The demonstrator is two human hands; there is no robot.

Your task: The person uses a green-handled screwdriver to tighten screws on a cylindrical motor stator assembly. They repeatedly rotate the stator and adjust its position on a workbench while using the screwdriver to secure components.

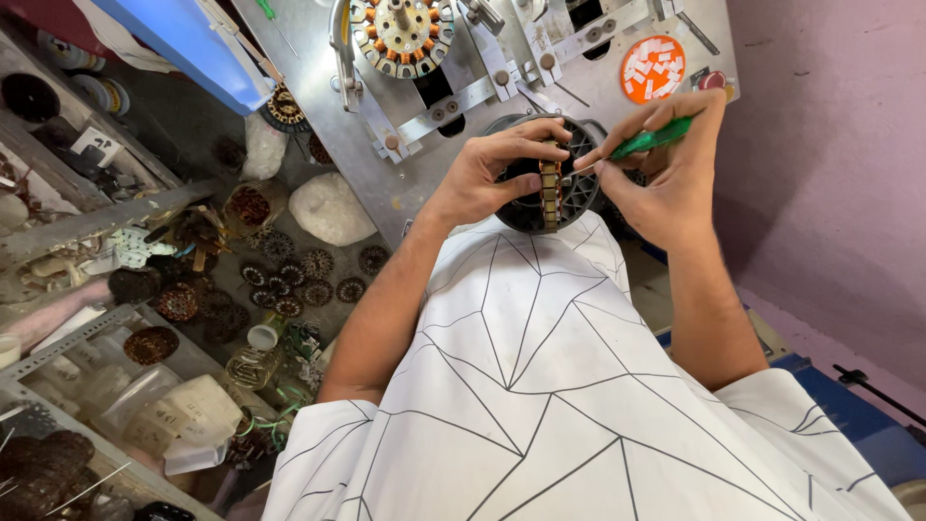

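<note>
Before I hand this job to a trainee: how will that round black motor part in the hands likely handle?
The round black motor part looks rigid and probably heavy for its size, given its stacked metal band. Being round, it may roll if set on edge. The left hand wraps its rim, while the right hand works a green-handled tool at it.

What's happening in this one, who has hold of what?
A person in a white patterned shirt holds a round black motor stator edge-on with the left hand. The right hand holds a green-handled tool, its tip at the stator's rim. Behind them stands a grey metal machine carrying another stator ring. Wound coils lie heaped on the floor to the left.
</note>
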